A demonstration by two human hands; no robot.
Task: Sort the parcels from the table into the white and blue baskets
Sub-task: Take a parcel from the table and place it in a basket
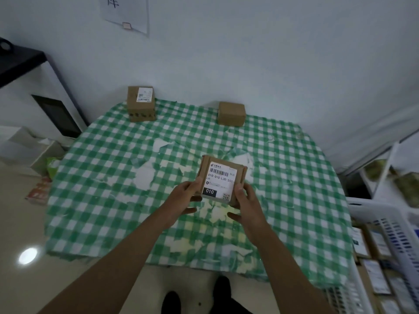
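A small cardboard parcel (221, 179) with a white barcode label marked 010 is held above the middle of the green checked table (113, 177). My left hand (184, 198) grips its left edge and my right hand (244, 200) grips its right edge, label facing me. Two more cardboard parcels stand at the table's far edge: a labelled parcel (141, 103) at the back left and a plain parcel (231, 113) at the back middle. The white basket (390, 232) sits at the right, with several labelled parcels inside. No blue basket shows.
A white wall runs behind the table. A white cabinet with a dark top (34, 87) stands at the left, with boxes on the floor beside it. A shelf (385, 173) stands at the right above the basket. My feet (197, 295) are at the table's near edge.
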